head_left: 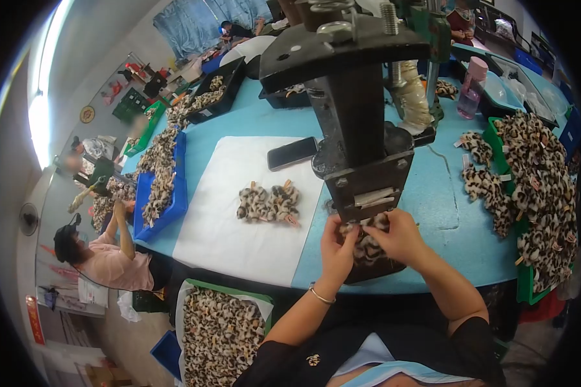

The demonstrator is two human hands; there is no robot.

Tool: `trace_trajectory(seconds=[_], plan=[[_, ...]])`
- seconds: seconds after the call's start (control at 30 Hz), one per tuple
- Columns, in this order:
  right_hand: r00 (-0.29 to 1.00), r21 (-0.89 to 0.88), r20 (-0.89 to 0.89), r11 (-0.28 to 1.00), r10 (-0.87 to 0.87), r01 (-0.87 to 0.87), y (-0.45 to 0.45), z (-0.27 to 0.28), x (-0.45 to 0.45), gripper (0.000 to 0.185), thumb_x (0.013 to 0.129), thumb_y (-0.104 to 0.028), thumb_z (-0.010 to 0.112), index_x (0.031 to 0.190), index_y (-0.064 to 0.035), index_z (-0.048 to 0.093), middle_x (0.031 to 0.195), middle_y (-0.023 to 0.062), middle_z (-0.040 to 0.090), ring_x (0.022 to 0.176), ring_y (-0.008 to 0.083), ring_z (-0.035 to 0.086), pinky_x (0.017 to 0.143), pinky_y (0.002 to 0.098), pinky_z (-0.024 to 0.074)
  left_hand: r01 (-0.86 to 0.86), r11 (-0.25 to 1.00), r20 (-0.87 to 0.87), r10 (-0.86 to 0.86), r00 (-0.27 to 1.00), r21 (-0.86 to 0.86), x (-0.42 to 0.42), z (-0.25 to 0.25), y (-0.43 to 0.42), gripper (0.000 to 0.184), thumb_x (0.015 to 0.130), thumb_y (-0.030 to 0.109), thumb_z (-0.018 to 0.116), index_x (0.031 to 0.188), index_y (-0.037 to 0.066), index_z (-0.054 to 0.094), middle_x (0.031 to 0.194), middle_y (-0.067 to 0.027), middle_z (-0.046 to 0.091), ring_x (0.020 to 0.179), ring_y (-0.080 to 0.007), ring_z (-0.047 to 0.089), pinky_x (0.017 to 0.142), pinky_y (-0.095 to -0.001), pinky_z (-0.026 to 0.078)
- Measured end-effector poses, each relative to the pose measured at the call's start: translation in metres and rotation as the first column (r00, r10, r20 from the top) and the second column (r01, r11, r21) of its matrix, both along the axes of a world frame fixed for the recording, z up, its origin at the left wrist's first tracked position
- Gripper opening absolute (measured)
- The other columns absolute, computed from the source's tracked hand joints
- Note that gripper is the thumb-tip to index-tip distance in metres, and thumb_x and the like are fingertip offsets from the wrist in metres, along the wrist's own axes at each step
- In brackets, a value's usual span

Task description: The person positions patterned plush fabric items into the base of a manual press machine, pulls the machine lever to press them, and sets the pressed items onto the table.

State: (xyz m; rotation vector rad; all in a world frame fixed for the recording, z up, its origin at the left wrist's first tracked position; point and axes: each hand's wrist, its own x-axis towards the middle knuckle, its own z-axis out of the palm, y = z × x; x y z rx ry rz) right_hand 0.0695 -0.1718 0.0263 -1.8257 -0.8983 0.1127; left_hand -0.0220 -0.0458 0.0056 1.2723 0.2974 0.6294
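Note:
Under the head of a black bench press (348, 122), my left hand (339, 244) and my right hand (399, 238) hold a small spotted plush piece (370, 250) between them. The fingers of both hands are closed on its upper edge, close beneath the press's front plate. The plush is brown, black and cream, and its lower part rests at the press base. Left of my hands, a few similar plush pieces (268, 204) with small tags lie on a white sheet (232, 251).
A phone (292, 153) lies beside the press. Right stands a green crate (526, 284) heaped with plush; a pink bottle (472, 88) is behind. Left are a blue tray (181, 171) of plush and a seated person (110, 258). A lined crate (269, 303) of plush stands below the table edge.

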Motion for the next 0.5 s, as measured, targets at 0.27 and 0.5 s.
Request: trace_trajectory(seconds=[0.27,0.5], plan=[[0.518,0.144,-0.839,0.986,0.167,-0.084,-0.006,0.000,0.023,0.030,0.090,-0.014,0.072,0.114,0.0005,0.061,0.097,0.0066,0.069,0.086,0.0098,0.064,0.075,0.0257,0.0522,0.149,0.988,-0.212,-0.136,0.968,0.049,0.002,-0.025,0.017,0.022,0.095,-0.003,0.051,0.115,-0.001,0.061,0.101,-0.0012,0.065,0.087,-0.0050,0.057,0.074,-0.0206,0.045],[0.765,0.171,-0.629,0.984,0.140,-0.040,-0.004,-0.012,0.018,0.026,0.091,-0.013,0.069,0.111,0.0001,0.059,0.106,0.0079,0.065,0.094,0.0120,0.061,0.082,0.0275,0.0495,0.155,0.980,-0.168,-0.134,0.977,0.121,-0.002,-0.006,0.013,0.016,0.089,0.007,0.064,0.101,-0.002,0.069,0.098,-0.0033,0.065,0.086,-0.0098,0.060,0.074,-0.0251,0.048]])
